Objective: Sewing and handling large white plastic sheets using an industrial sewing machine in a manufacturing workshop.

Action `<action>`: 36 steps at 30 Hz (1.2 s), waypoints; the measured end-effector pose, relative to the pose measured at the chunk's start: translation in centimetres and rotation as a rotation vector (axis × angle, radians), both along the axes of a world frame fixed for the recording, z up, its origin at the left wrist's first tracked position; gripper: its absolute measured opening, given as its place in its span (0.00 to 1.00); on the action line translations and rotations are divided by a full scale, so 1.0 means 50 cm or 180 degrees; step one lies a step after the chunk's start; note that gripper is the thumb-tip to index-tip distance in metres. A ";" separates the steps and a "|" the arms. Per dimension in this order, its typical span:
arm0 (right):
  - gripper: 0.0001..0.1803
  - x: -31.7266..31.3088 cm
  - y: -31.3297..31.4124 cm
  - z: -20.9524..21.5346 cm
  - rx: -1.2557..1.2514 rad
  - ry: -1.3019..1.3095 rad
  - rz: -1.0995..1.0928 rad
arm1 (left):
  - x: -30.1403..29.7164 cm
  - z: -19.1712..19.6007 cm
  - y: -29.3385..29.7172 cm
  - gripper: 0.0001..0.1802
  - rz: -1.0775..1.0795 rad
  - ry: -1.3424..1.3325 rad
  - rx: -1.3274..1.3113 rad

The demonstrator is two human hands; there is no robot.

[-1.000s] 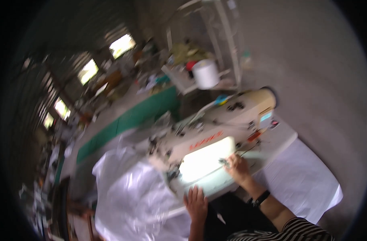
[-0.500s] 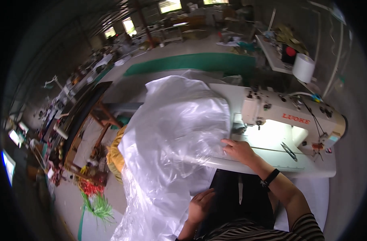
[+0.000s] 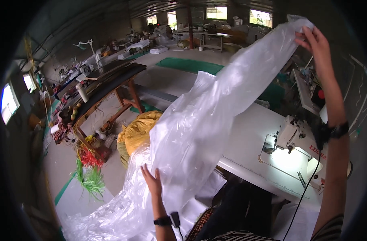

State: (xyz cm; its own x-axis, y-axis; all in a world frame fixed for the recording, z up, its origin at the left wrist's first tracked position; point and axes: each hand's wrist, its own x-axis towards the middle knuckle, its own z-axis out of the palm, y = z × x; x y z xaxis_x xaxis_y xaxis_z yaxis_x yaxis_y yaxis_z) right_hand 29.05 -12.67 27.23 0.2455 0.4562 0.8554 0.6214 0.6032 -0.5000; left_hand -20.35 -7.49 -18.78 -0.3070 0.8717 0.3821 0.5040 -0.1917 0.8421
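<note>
A long piece of shiny white plastic sheeting (image 3: pixel 207 116) stretches diagonally from the upper right down to a crumpled heap at the lower left. High at the upper right, my right hand (image 3: pixel 319 42) is closed on its top end, arm raised. My left hand (image 3: pixel 152 182) lies against the sheeting lower down, with the fingers spread and the palm flat. On the right, a white sewing machine (image 3: pixel 291 134) with its lamp lit stands on a pale table (image 3: pixel 251 132). A small pair of thread snips (image 3: pixel 301 179) rests on that table.
A yellow cloth bundle (image 3: pixel 138 130) sits left of the sheeting. Behind it is a dark-topped wooden bench (image 3: pixel 107 86). Green strands (image 3: pixel 90 180) and red strands (image 3: pixel 89 156) lie on the floor at left. A green sheet (image 3: pixel 187 65) covers floor farther back.
My right hand has risen from the table's edge to the upper right, lifting the sheeting's end. My left hand has moved left and up onto the sheeting. The view has turned left.
</note>
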 end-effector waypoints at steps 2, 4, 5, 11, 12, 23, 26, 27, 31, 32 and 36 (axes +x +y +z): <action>0.19 0.009 0.025 0.051 -0.0136 -0.0262 -0.0141 | -0.025 0.046 0.002 0.31 0.0338 -0.0406 0.0208; 0.19 0.019 0.052 0.082 -0.0125 -0.0304 -0.0262 | 0.003 0.078 -0.060 0.29 0.0007 -0.0921 0.1229; 0.20 0.023 0.069 0.095 -0.0192 -0.0384 -0.0333 | 0.039 0.086 -0.105 0.31 -0.0529 -0.1469 0.1361; 0.21 0.057 0.171 0.150 -0.0430 -0.0741 -0.0586 | 0.136 0.126 -0.183 0.29 -0.1039 0.1281 0.1053; 0.19 0.066 0.185 0.155 -0.0348 -0.0774 -0.0568 | 0.112 0.136 -0.163 0.24 -0.0752 0.0596 0.0665; 0.21 0.110 0.247 0.201 -0.0384 -0.0614 -0.0623 | -0.036 0.119 -0.162 0.12 0.0497 0.1083 0.1228; 0.23 0.108 0.225 0.217 -0.0425 -0.0705 -0.0644 | -0.019 0.087 -0.142 0.08 0.1000 -0.0489 0.1020; 0.23 0.105 0.217 0.221 -0.0440 -0.0729 -0.0701 | 0.003 0.073 -0.129 0.07 0.0400 -0.0522 0.1658; 0.26 0.075 0.187 0.230 -0.0522 -0.0744 -0.0796 | 0.053 0.013 -0.114 0.09 0.0256 0.0243 0.0997; 0.26 0.061 0.180 0.234 -0.0531 -0.0813 -0.0804 | 0.063 0.001 -0.107 0.11 0.0401 -0.0178 0.0811; 0.21 -0.017 0.135 0.238 -0.0337 -0.0721 -0.0516 | 0.111 -0.028 -0.094 0.09 0.0061 0.0316 0.0959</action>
State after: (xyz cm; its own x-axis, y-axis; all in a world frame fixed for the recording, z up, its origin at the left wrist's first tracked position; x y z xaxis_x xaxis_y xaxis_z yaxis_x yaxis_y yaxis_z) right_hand 28.19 -5.89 39.12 0.1306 0.5164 0.8464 0.8083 0.4389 -0.3925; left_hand -14.79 -12.19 -20.17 -0.2706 0.7091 0.6511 0.5868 -0.4147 0.6955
